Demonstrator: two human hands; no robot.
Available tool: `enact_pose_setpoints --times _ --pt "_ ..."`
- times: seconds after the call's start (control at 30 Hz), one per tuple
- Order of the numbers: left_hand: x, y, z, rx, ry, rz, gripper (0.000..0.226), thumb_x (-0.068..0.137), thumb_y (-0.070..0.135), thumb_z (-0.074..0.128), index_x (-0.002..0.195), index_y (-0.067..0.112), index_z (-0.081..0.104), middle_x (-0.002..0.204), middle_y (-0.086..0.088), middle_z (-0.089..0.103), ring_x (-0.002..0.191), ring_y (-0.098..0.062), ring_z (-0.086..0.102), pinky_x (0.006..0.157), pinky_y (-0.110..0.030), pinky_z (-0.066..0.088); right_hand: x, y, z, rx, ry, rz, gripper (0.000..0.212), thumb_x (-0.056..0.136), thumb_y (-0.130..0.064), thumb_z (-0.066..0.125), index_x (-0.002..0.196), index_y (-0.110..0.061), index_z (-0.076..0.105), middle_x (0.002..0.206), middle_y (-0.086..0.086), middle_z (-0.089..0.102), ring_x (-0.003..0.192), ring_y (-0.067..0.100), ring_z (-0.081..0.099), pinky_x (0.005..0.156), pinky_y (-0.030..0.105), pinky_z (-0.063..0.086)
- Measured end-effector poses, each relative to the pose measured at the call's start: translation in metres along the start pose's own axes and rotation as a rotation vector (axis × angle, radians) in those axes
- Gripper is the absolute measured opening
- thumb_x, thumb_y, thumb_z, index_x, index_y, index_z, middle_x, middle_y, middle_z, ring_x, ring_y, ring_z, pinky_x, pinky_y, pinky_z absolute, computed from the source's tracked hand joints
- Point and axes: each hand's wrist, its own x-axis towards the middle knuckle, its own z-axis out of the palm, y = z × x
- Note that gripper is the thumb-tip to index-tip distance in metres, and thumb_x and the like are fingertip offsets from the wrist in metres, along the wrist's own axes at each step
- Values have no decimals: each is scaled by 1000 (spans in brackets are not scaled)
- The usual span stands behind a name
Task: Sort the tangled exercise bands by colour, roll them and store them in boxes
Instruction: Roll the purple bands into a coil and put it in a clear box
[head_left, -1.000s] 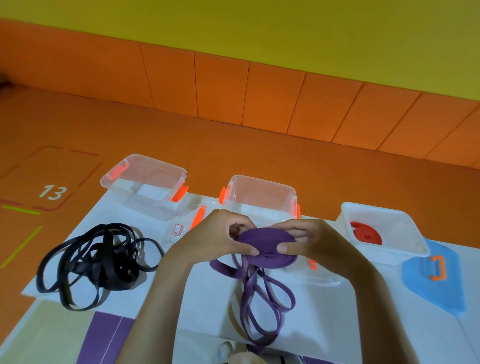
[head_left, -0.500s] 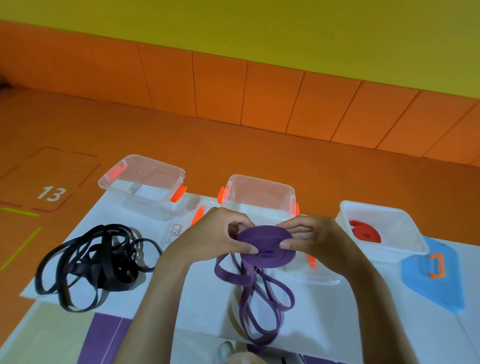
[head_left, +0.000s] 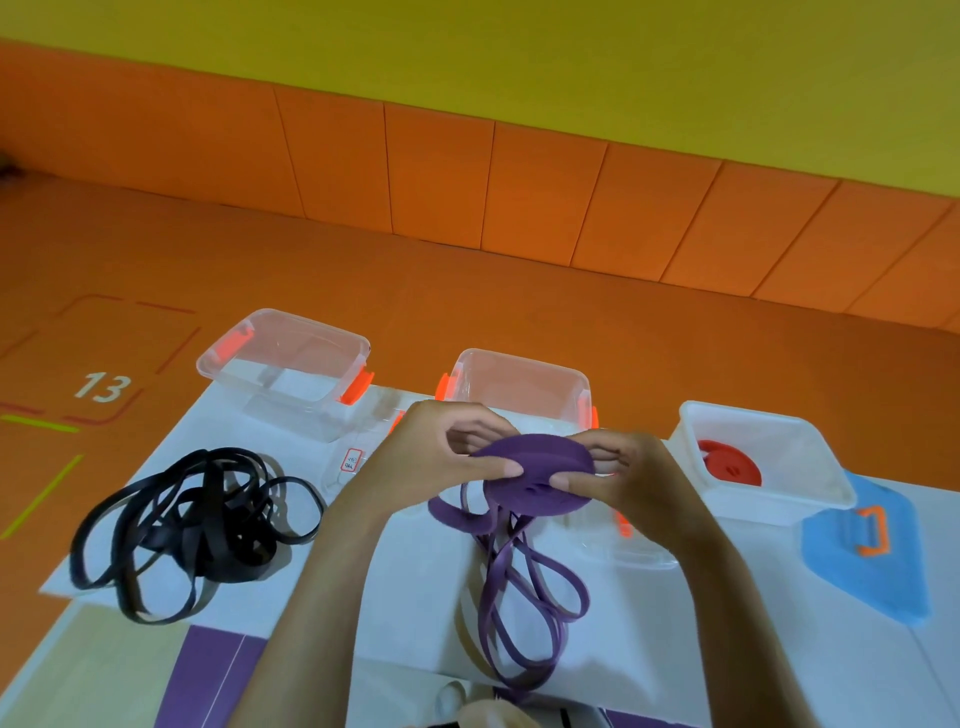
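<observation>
Head view shows purple band (head_left: 540, 457) coiled flat, loose loops hanging below.

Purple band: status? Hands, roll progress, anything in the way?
Left hand and right hand both pinch the purple roll. Loose purple loops hang below, not yet rolled. Clear box open behind hands. Black bands tangled left, out of the way.

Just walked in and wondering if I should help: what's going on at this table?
A person is rolling a purple exercise band: the left hand and right hand both grip its flat coil, while the unrolled tail hangs in loops onto the white sheet. A red roll sits in the white box on the right, blue lid beside it. The black bands lie tangled on the left; two clear boxes behind show no bands.
</observation>
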Motion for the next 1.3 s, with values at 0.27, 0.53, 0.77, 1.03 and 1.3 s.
enact_pose_setpoints --times 0.27,0.53,0.77,1.03,1.3 --pt "3 -2 10 47 -25 48 27 83 23 91 108 26 82 99 15 82 95 -6 78 85 -19 61 1 5 5 -50 -100 68 38 81 -24 87 112 -38 70 103 -23 76 103 9 73 71 19 60" --pt "-2 -15 5 -208 117 24 39 83 23 92 118 31 78 105 4 83 95 -12 78 84 -21 59 -4 17 -2 308 80 177 33 81 -23 82 113 -16 79 105 11 79 102 34 75 79 41 65" --pt "6 -31 25 -409 294 30 28 86 17 87 111 25 80 114 1 80 108 -17 76 88 -22 58 2 21 14 596 236 298 42 81 -21 84 119 -7 75 119 20 74 114 40 70 80 48 64" --pt "18 -38 50 -593 336 -41 39 86 22 86 124 25 77 124 -2 77 111 -26 76 85 -35 63 4 27 31 898 302 351 52 85 -9 79 134 -2 63 133 19 66 122 36 67 81 50 62" --pt "17 -44 35 -408 169 1 31 82 30 89 112 30 81 117 3 77 111 -19 75 87 -25 60 -3 23 10 312 102 385 34 90 -41 78 121 -32 65 116 -5 75 113 20 72 76 36 65"
